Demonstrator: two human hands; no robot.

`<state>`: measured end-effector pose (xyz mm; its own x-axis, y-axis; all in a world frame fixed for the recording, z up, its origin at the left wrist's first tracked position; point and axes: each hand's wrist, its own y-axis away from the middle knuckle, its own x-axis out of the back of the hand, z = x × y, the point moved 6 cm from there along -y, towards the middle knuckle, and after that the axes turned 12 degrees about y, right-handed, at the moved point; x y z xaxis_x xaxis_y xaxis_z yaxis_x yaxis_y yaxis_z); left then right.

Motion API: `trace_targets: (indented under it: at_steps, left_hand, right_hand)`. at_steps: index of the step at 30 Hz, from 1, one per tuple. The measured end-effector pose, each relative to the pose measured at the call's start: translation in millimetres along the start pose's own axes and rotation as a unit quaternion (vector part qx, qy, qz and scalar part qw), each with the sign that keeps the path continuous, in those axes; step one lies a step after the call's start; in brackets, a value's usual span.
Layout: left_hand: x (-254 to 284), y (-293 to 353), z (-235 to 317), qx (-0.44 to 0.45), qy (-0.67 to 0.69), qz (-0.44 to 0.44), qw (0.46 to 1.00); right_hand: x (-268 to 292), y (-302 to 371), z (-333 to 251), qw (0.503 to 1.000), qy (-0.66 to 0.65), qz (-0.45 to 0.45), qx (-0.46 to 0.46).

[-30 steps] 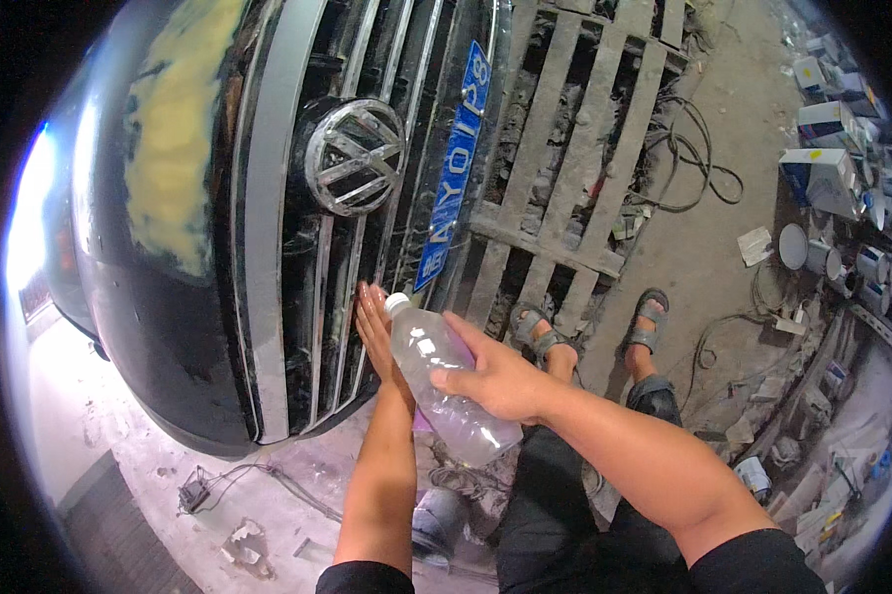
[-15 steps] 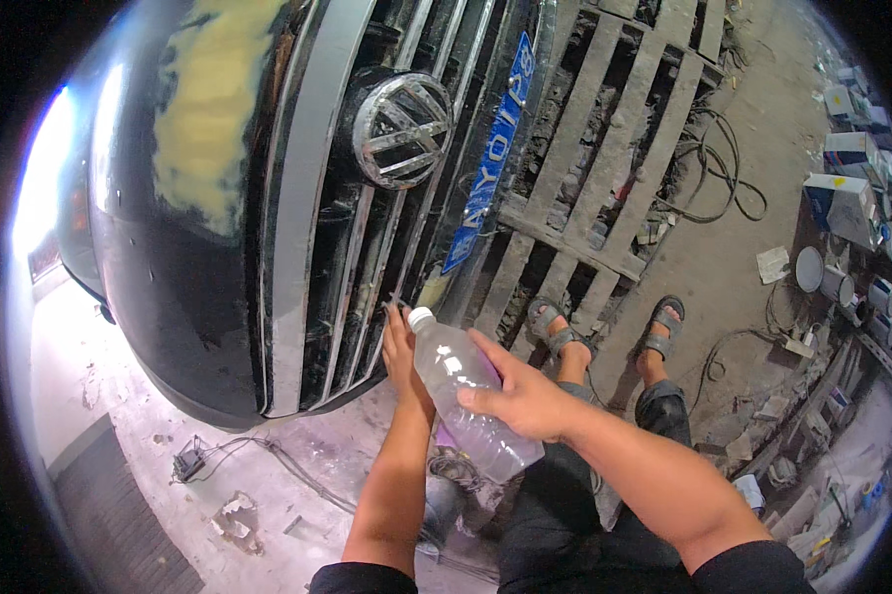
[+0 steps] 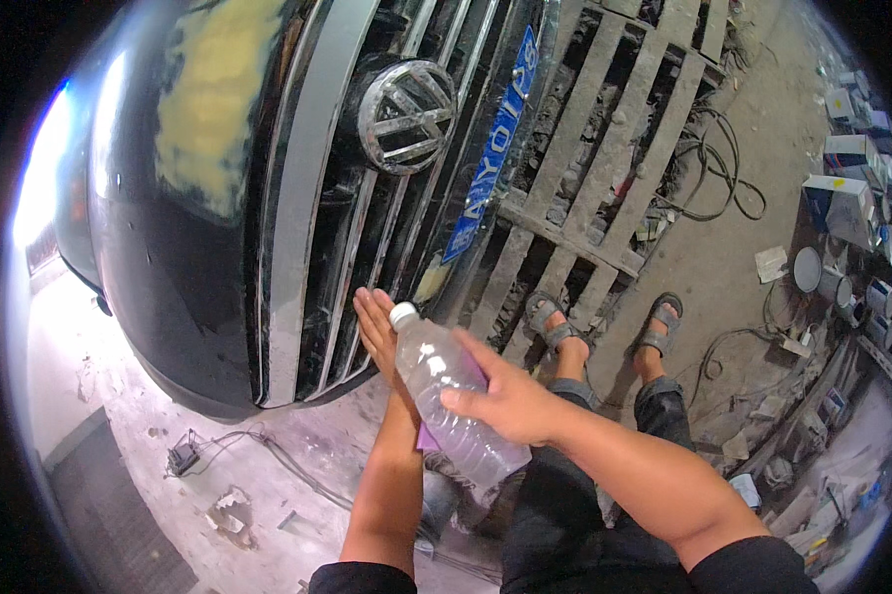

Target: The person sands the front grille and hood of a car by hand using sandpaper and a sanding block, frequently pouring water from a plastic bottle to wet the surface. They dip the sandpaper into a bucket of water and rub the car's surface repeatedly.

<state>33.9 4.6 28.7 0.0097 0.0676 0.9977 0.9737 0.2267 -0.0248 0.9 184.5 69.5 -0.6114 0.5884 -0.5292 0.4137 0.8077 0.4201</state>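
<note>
A clear plastic bottle [image 3: 444,371] with a white cap is gripped in my right hand [image 3: 510,396], the thumb across its front. It is tilted, cap toward the vehicle, and looks filled with clear or cloudy liquid. A purple sheet [image 3: 426,437] shows behind the bottle, partly hidden. My left hand [image 3: 377,325] is stretched out, fingers straight and close to each other, at the lower end of the front grille [image 3: 345,247]. Whether the fingertips touch the grille I cannot tell. The bottle hides part of the left palm and wrist.
The dark vehicle front has a round chrome emblem [image 3: 407,117], a blue plate [image 3: 492,148] and a yellowish filler patch [image 3: 208,109]. A dusty wooden pallet [image 3: 574,247] lies beside my feet. Cables [image 3: 713,178], boxes [image 3: 846,213] and cans [image 3: 836,285] are at the right.
My left hand has moved slightly left and up along the grille. The bottle in my right hand has shifted a little left, and more of the purple sheet shows below it.
</note>
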Motion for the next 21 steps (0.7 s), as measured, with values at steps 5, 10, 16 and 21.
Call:
trace_targets:
  at_steps: [5,10,16,21]
  left_hand:
    - [-6.2,-57.1,24.7,-0.048,-0.027,0.045,0.997]
    - [-4.2,-25.9,-4.5,-0.072,-0.004,-0.002,0.997]
    - [-13.1,-4.3,-19.2,-0.099,-0.134,-0.089,0.982]
    - [-9.1,-94.5,26.8,-0.166,-0.153,-0.076,0.971]
  right_hand:
    - [34.7,-5.1,-15.1,0.997,0.015,0.069,0.011]
    - [1.8,3.2,9.8,0.999,-0.02,-0.006,0.031]
    - [-2.4,13.7,27.2,0.999,-0.033,-0.023,0.003]
    - [18.6,9.2,12.1,0.999,-0.042,0.011,0.032]
